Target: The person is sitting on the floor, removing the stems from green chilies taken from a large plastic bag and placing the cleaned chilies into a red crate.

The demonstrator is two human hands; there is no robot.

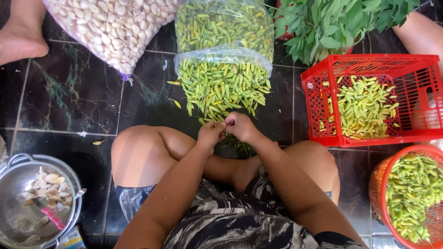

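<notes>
I sit cross-legged on a dark tiled floor. My left hand [210, 133] and my right hand [240, 126] meet just in front of my knees, fingertips pinched together on a small green chili that is mostly hidden between them. Right beyond them a heap of green and yellow chilies [220, 87] spills from an open clear plastic bag [222, 54]. A small dark pile of stems [239, 145] lies under my hands by my foot.
A red square basket [318, 99] with chilies stands at right, and a round red basket [379, 184] of chilies sits below it. A bag of garlic cloves [110, 27] lies top left, leafy greens [332, 23] top right. A metal colander [27, 166] with garlic is bottom left. Another person's foot [18, 39] rests at the far left.
</notes>
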